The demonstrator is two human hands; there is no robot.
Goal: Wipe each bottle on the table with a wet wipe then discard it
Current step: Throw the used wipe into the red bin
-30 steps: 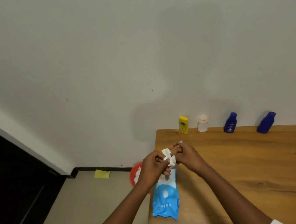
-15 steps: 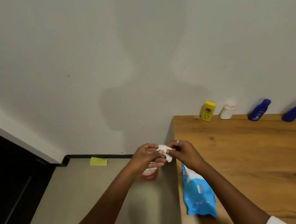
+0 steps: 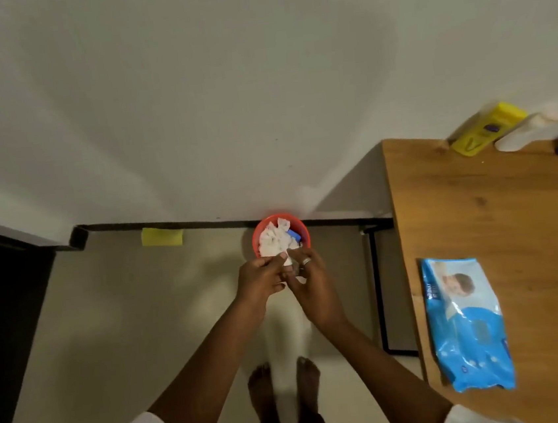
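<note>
Item: discard step, I am judging. At frame centre I am seeing the left hand [image 3: 260, 277] and right hand [image 3: 307, 277] together pinching a crumpled wet wipe [image 3: 287, 260], hovering just over the red bin [image 3: 259, 230] on the floor. Bin is holding white used wipes and something blue. Next move is calling for letting go squarely above the rim. At right, the wipe pack [image 3: 468, 322] is lying on the table [image 3: 529, 219]; bottles [image 3: 484, 131] are standing upper right
</note>
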